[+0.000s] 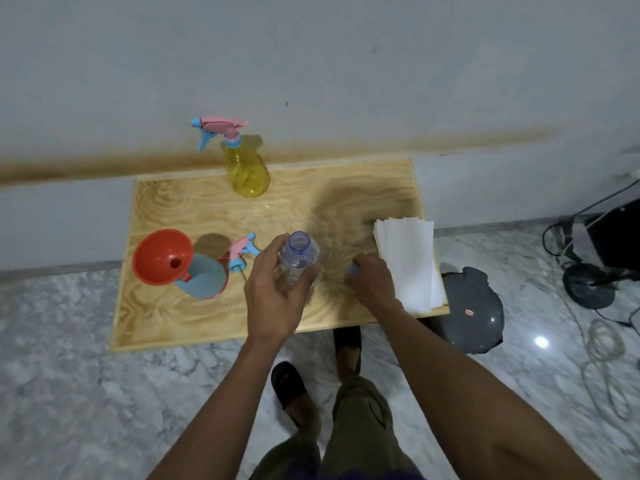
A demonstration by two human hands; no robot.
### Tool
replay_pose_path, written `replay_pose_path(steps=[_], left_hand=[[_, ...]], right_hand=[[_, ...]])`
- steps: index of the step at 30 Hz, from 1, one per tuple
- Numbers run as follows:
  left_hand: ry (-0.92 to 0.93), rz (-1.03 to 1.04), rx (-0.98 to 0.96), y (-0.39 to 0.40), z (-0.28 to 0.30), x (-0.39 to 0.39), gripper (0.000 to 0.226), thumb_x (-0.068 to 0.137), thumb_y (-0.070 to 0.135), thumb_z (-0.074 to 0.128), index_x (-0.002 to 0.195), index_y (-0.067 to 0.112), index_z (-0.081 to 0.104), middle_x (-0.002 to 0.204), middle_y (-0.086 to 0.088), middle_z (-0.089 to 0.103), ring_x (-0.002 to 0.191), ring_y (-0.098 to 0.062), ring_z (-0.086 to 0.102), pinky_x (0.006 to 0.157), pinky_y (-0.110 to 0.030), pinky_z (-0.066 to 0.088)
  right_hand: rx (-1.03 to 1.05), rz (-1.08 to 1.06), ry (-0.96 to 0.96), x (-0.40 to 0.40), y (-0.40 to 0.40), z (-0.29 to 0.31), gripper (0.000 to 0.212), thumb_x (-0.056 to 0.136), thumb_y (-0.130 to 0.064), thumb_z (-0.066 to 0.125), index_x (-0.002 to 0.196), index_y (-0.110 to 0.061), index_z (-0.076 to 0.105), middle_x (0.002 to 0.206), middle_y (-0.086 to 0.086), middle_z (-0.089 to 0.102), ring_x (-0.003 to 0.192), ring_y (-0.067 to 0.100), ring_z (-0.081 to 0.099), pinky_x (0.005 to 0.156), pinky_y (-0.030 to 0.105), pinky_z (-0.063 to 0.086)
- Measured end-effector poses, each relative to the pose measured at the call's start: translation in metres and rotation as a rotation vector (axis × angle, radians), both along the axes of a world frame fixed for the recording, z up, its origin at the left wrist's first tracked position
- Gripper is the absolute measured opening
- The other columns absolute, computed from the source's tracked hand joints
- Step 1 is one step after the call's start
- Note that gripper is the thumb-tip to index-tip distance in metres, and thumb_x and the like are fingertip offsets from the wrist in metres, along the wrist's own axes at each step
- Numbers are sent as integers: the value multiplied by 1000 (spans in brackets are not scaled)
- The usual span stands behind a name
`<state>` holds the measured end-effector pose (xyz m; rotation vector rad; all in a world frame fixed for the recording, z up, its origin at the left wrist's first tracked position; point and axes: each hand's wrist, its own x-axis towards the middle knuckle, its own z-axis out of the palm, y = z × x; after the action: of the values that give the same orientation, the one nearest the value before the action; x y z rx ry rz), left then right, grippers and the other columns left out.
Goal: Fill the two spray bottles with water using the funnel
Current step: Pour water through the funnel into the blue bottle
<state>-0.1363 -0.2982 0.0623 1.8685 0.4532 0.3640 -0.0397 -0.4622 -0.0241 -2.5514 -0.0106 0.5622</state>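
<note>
My left hand [273, 289] grips a clear plastic water bottle [298, 258] with its mouth uncapped, upright over the middle of the wooden table [194, 317]. My right hand [372, 280] pinches the bottle's small bluish cap [352, 269] just above the tabletop, right of the bottle. An orange funnel [162, 256] sits in the neck of a blue spray bottle [204, 277] at the left. That bottle's pink-and-blue spray head [242, 254] lies on the table beside it. A yellow spray bottle [246, 169] with its spray head on stands at the back.
A stack of white paper towels [408, 261] lies at the table's right edge, touching my right hand. A grey round stool [474, 311] stands under the table's right corner. Cables and a black device [595, 268] lie on the marble floor at the right. My feet stand below the table's front edge.
</note>
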Motion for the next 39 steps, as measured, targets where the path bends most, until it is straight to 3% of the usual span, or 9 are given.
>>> replay_pose_path(steps=[6,9,15,19,24,29,33,35,39], left_hand=[[21,23,-51,-5,7,0,55,81,20,82,131,18,58,125,9,64,117,-11,61,89,-45,58],[33,22,-66,-5,8,-1,57,81,19,83,132,18,58,126,9,64,118,-11,61,89,-43,59],[69,14,-16,-2,7,-1,59,82,33,82,134,25,56,130,9,62,122,-11,59,92,-46,56],[89,25,74,1,11,-1,59,81,37,82,133,25,58,128,12,59,120,0,53,95,-44,53],[127,-32,142,5,23,0,66,77,34,84,137,22,57,132,2,55,120,-5,49,94,-37,50],[73,-3,202,21,47,-19,84,72,46,86,144,21,48,138,2,54,126,-14,52,97,-36,51],[-89,296,352,54,71,-41,57,81,39,82,127,14,61,121,0,62,113,-18,59,92,-29,49],[-33,427,399,79,71,-46,59,80,40,81,128,13,58,123,-3,57,116,-23,54,95,-30,45],[326,440,320,120,59,-42,96,71,60,79,144,11,41,143,-12,39,136,-33,34,106,-46,35]], right_hand=[[3,0,-5,2,-2,-9,16,81,-14,64,94,-5,65,101,14,62,98,33,59,75,36,48],[-20,24,-50,-2,2,-1,34,81,-15,69,114,-10,62,125,11,55,115,31,51,82,38,48],[379,132,-96,-26,25,43,81,64,-26,90,136,-21,54,134,3,55,118,16,49,94,27,40],[547,105,-88,-40,50,54,66,67,-38,80,126,-28,54,119,-4,65,107,14,62,89,36,52],[545,51,-205,-42,58,48,45,78,-38,70,116,-20,57,103,-9,64,92,15,66,75,28,52],[601,31,-197,-39,67,55,54,70,-37,85,113,-32,51,101,-11,67,88,10,66,76,30,53],[549,40,-255,-39,70,61,65,65,-38,91,117,-22,54,99,-11,65,85,8,61,66,5,38],[517,39,-270,-40,73,65,67,65,-35,91,118,-16,55,96,-10,63,83,10,59,62,10,35],[467,42,-292,-45,79,77,71,65,-33,91,122,-15,52,96,-6,60,82,13,54,62,18,30]])
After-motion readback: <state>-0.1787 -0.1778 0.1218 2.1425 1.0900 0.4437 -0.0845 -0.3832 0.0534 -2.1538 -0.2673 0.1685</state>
